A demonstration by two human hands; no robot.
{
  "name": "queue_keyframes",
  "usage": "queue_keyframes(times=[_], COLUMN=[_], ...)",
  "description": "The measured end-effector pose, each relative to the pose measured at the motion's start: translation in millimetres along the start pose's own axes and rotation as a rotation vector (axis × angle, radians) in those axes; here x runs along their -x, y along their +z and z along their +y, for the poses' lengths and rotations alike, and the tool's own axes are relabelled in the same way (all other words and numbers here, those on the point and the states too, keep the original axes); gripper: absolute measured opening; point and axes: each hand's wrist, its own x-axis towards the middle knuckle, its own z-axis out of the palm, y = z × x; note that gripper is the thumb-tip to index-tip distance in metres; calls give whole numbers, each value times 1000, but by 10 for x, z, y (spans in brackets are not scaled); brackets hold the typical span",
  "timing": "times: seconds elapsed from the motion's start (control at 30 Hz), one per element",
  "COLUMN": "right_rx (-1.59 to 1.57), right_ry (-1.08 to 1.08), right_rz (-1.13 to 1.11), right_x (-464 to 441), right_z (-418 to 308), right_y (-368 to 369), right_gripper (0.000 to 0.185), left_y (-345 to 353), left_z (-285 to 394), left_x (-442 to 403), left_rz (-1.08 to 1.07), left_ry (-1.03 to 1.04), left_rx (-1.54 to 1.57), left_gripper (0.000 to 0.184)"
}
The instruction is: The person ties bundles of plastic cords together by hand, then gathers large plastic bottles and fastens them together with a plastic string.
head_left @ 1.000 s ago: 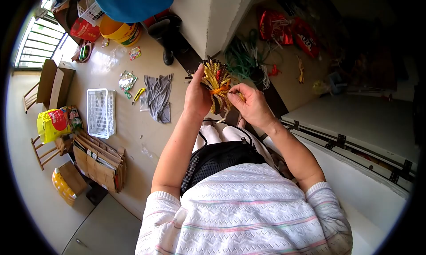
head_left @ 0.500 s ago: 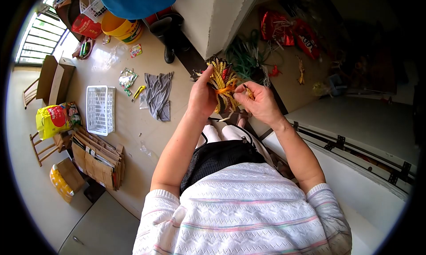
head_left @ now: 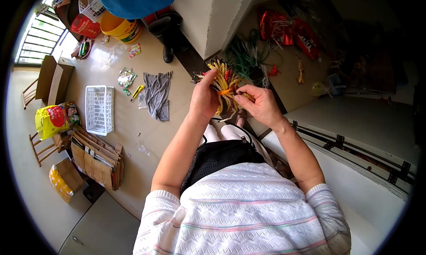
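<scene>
A bundle of yellow, black and red rope (head_left: 225,81) is gripped in my left hand (head_left: 204,97), whose thumb lies along its upper left side. An orange band (head_left: 226,91) circles the bundle's middle. Close against its right side, my right hand (head_left: 259,105) pinches a short yellow rope end (head_left: 247,96) between thumb and fingers. Cut rope ends fan out at the top of the bundle, and a pale strand hangs below it. My left palm and part of the bundle's left side are hidden.
On the floor to the left lie a grey cloth (head_left: 157,95), a yellow cutter (head_left: 137,92) and a white plastic basket (head_left: 99,109). Flattened cardboard (head_left: 98,159) leans farther left. Green cord (head_left: 246,55) and red bags (head_left: 277,28) lie beyond the wall corner (head_left: 208,22).
My right hand has shifted slightly with the rope end, its thumb and fingers now closer to the orange band. My left hand keeps its hold on the bundle.
</scene>
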Motion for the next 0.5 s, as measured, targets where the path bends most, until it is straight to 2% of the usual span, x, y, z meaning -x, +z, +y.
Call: queue_keyframes(times=[0.03,0.13,0.23,0.4,0.5], right_rx=[40,97,26,-160,-71], right_ry=[-34,42,94,182,193], right_rz=[-6,-77,-130,-225,-259], right_x=[-2,3,-2,-24,-30], right_z=[-2,-85,-107,-190,-184], right_y=[-7,-60,-94,-145,-185], right_gripper=[15,16,20,23,22], left_y=[6,76,39,4,68], left_z=[0,31,23,10,-4], left_x=[8,75,94,84,116], left_rz=[7,47,-53,-85,-108], left_ry=[10,29,95,149,148], left_rx=[-8,-48,-102,-223,-297], left_gripper=[24,20,29,46,52])
